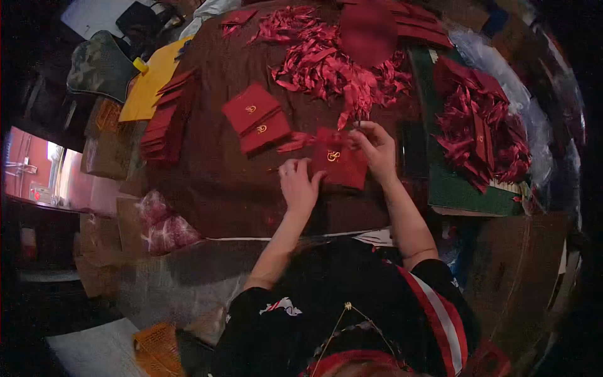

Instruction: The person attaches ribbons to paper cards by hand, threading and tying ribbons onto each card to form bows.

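A dark red pouch-like piece (342,168) with a gold emblem lies flat in front of me. At its left edge rests my left hand (298,186), the fingers bent on the cloth and the thumb apart, touching the pouch. A thin stick-like thing shows beside those fingertips; its kind cannot be made out. My right hand (378,151) is closed in a pinch at the pouch's upper right corner, on what looks like red ribbon. A loose ribbon end (295,143) stretches left from the pouch's top. Two more red pouches (251,108) with gold emblems overlap just beyond my left hand.
A heap of red ribbons (320,63) covers the far middle of the brown cloth (213,176). Stacked red pouches (166,122) stand at left, near a yellow envelope (151,88). At right, a green board (461,198) bears more ribboned pouches (480,138). Cardboard boxes (515,270) flank the table.
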Motion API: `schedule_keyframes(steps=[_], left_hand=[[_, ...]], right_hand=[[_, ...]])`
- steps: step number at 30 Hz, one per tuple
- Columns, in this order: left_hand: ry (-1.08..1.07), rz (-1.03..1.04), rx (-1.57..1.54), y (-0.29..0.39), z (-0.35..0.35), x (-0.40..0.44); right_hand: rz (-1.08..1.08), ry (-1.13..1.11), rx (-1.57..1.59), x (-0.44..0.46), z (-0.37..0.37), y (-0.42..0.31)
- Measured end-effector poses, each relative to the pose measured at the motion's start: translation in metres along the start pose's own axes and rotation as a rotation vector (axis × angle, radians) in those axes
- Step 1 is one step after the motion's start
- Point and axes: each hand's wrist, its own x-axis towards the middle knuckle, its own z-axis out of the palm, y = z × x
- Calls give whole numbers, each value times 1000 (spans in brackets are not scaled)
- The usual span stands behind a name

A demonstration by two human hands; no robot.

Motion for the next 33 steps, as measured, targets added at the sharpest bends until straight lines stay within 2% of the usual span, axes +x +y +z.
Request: schedule_keyframes(steps=[2, 6, 7, 9, 11, 13, 16, 19, 20, 28, 33], left_hand=[[17, 15, -21, -1, 1, 0], [68, -16, -121, 4, 5, 1], [-31, -139, -121, 7, 2, 1], [-59, -179, -158, 4, 2, 4], [9, -145, -159, -1, 5, 2], [-15, -135, -122, -4, 4, 2], [-42, -156, -161, -5, 3, 4], [-53, -135, -227, -6, 1, 3], [-47, -126, -256, -7, 1, 2], [0, -108, -285, -11, 8, -1], [38, -97, -290, -6, 7, -3]], right_hand=[[-7, -30, -177, -12, 10, 0], [-239, -205, -565, -23, 17, 22], [-268, -233, -631, -27, 19, 24], [-284, -229, -662, -32, 23, 27], [-151, -181, -693, -34, 27, 31], [-148, -211, -734, -32, 27, 31], [-319, -272, -790, -30, 26, 38], [-349, -306, -982, -32, 27, 36], [-393, -303, -929, -33, 28, 34], [-421, -478, -1131, -34, 29, 45], [-491, -436, -1113, -35, 33, 47]])
